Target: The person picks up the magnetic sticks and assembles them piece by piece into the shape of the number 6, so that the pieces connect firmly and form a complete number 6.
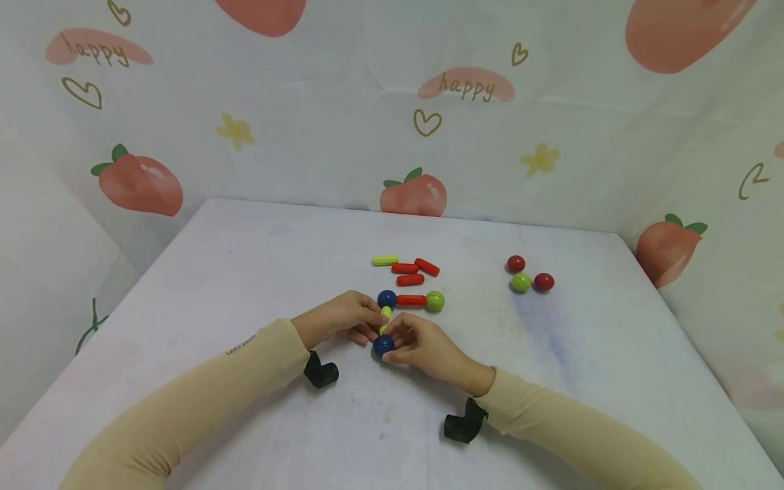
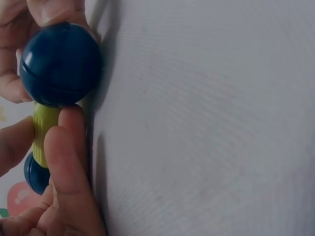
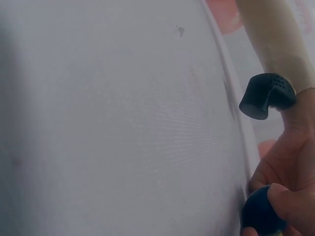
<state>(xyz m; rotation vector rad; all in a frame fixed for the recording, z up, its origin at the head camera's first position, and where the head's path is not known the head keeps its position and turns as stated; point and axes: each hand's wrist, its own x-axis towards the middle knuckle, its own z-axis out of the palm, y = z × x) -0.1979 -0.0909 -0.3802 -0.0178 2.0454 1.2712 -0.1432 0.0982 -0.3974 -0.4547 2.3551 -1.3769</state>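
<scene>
My left hand [image 1: 350, 317] pinches a yellow-green rod [image 1: 385, 320] between thumb and fingers. At the rod's near end, my right hand [image 1: 429, 344] grips a dark blue ball [image 1: 383, 346] with thumb and fingertips. In the left wrist view the rod meets the underside of that blue ball [image 2: 61, 65]. A second blue ball [image 1: 387, 299] sits at the rod's far end. From it a red rod [image 1: 411, 300] runs right to a green ball [image 1: 435, 301]. The right wrist view shows the held blue ball partly, at the bottom edge.
Behind the joined pieces lie a loose yellow-green rod [image 1: 384, 260] and loose red rods [image 1: 410, 280]. Two red balls [image 1: 544, 282] and a green ball [image 1: 520, 282] rest farther right on the white table [image 1: 245, 272]. A patterned cloth [image 1: 343, 122] hangs behind.
</scene>
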